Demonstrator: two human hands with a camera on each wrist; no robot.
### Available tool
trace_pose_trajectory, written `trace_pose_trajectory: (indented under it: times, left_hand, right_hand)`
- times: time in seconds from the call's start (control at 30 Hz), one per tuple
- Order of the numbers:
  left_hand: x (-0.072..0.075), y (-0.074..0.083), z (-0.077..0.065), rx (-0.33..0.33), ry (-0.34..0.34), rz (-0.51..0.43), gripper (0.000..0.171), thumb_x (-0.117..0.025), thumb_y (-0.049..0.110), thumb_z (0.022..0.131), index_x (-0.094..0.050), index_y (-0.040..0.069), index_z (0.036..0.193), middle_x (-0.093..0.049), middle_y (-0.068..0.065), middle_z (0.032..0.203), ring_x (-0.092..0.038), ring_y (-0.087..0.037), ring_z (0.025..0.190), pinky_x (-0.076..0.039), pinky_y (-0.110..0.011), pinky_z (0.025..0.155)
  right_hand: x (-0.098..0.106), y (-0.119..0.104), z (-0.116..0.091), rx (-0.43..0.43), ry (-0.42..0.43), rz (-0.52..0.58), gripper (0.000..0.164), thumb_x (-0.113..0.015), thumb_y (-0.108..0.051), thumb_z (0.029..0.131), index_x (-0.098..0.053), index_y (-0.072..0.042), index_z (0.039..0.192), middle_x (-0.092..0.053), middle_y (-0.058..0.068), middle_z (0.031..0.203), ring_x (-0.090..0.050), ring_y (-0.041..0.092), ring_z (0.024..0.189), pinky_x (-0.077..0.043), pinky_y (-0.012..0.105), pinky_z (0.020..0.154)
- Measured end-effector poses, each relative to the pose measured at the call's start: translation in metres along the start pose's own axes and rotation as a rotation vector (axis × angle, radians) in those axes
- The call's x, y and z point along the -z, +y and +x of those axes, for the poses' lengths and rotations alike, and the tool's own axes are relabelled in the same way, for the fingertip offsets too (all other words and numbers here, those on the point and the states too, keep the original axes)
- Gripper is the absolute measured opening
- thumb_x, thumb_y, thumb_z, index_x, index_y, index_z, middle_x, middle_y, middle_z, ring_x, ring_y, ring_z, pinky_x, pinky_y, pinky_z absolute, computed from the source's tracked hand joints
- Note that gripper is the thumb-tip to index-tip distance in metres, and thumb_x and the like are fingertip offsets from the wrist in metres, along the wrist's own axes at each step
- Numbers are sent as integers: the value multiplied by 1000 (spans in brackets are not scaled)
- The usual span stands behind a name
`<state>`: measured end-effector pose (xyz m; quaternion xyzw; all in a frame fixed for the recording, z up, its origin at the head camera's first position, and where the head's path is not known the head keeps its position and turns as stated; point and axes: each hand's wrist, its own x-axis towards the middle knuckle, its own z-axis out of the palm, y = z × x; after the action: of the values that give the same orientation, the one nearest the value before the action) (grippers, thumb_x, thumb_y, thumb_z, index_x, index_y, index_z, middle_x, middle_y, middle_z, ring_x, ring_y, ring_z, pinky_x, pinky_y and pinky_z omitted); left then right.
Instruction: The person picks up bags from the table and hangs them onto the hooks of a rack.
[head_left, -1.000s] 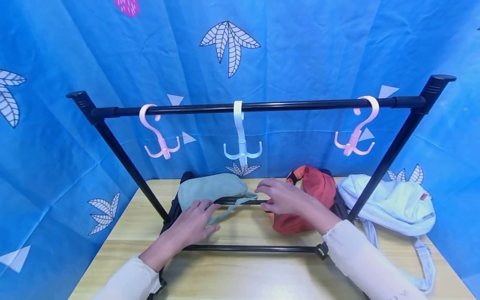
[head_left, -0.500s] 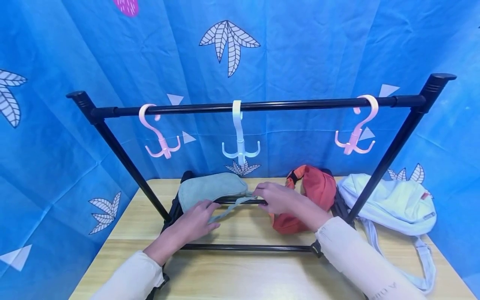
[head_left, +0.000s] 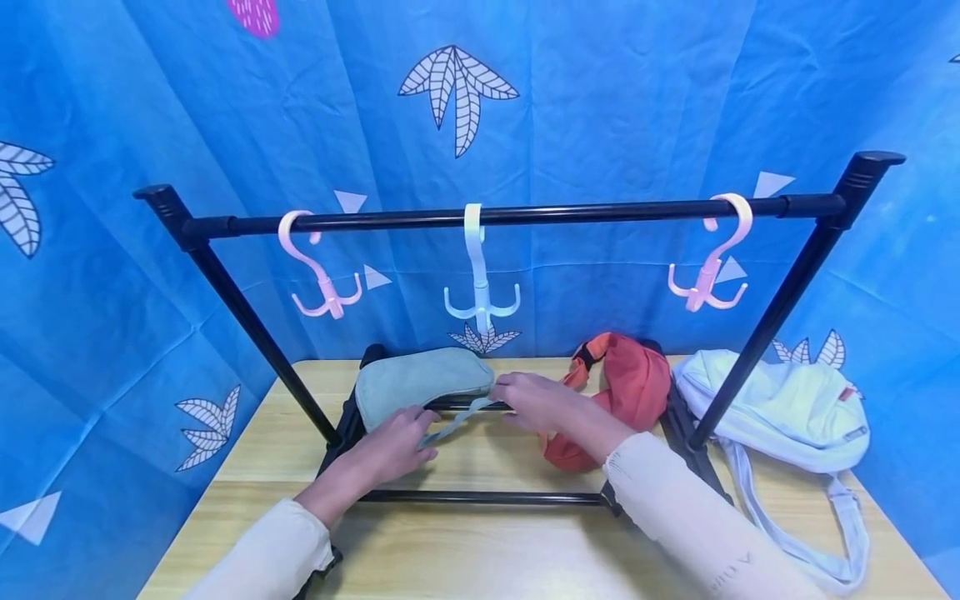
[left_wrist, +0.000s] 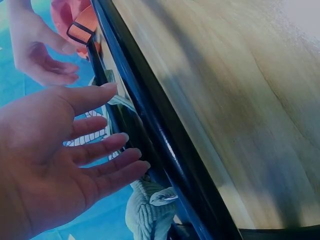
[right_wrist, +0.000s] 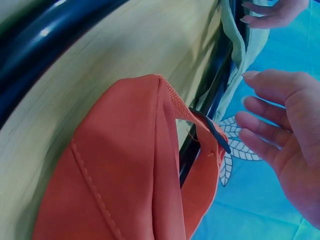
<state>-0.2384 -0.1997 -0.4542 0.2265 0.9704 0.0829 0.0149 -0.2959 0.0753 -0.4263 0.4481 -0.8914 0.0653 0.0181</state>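
A pale green bag [head_left: 420, 379] lies at the back left under the rack, its strap [head_left: 461, 421] trailing to the right. Beside the bag's front side is my left hand [head_left: 390, 450]; in the left wrist view its fingers are spread and relaxed, holding nothing. My right hand [head_left: 532, 404] is at the right end of the bag, close to the strap. In the right wrist view its fingers are loosely bent and apart, with nothing gripped; whether they touch the strap is unclear. A red bag [head_left: 633, 383] with an orange strap lies just right of this hand.
A black rack bar [head_left: 600, 212] spans above the hands, carrying a pink hook [head_left: 326, 287], a light blue hook [head_left: 481, 292] and another pink hook [head_left: 705, 283]. A white bag [head_left: 787, 408] lies on the right. A low black bar [head_left: 487, 497] crosses in front.
My right hand has moved left, from beside the red bag to the end of the green bag's strap. The left hand has shifted only slightly. The bags lie nearly as before.
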Motion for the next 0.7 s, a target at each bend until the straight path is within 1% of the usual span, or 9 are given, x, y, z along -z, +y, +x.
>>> trace_pose_trajectory:
  times: [0.17,0.27,0.5,0.7]
  left_hand:
    - [0,1,1,26,-21,-32,46,-80,24,92,-65,5,130,-68,-13,120,-65,-26,105,-57,-42,86]
    - [-2,3,1,23,-29,-40,44,-80,22,92,-65,4,129,-68,-13,118,-65,-24,102,-57,-42,84]
    - [-8,3,3,-48,2,-9,39,-80,16,91,-66,0,123,-67,-12,108,-62,-20,93,-56,-38,78]
    - [-13,1,4,-85,13,21,35,-79,13,91,-65,-2,120,-67,-13,104,-63,-22,94,-57,-40,80]
  right_hand:
    - [-5,1,7,-2,-1,5,30,-77,-15,94,-73,-9,123,-73,7,119,-72,21,111,-60,33,96]
    - [-8,1,10,-4,-13,-5,30,-77,-14,94,-73,-9,123,-73,7,119,-72,20,110,-61,31,96]
    - [-14,-1,18,-13,-9,-21,28,-78,-13,93,-75,-11,121,-72,6,116,-71,19,108,-60,31,95]
    - [-17,-4,26,-19,-15,-6,27,-77,-12,93,-75,-11,120,-73,7,118,-71,20,111,-59,33,99]
